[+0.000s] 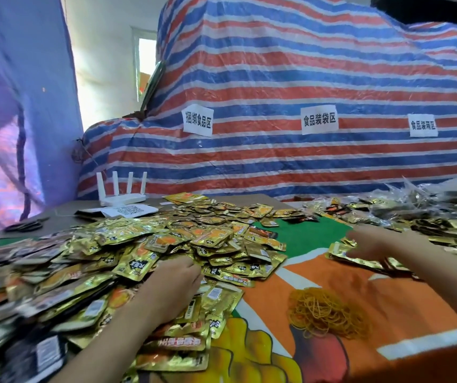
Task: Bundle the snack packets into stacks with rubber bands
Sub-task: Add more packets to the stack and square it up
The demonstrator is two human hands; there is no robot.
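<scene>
Left hand (172, 283) is being rested, fingers relaxed, on snack packets (144, 244) heaped centre-left. Right hand (368, 244), at centre-right, is being blurred over a small stack (343, 252); its grasp cannot be told. Rubber bands (329, 313) are lying lower right. The stack could be skewed before banding, as glossy packets slide.

A person's left hand (173, 281) lies palm down, fingers loosely bent forward, with the bare left forearm (111, 338) trailing back behind it. The right hand (369, 244), blurred, reaches further forward, palm down; its finger pose is unclear.
</scene>
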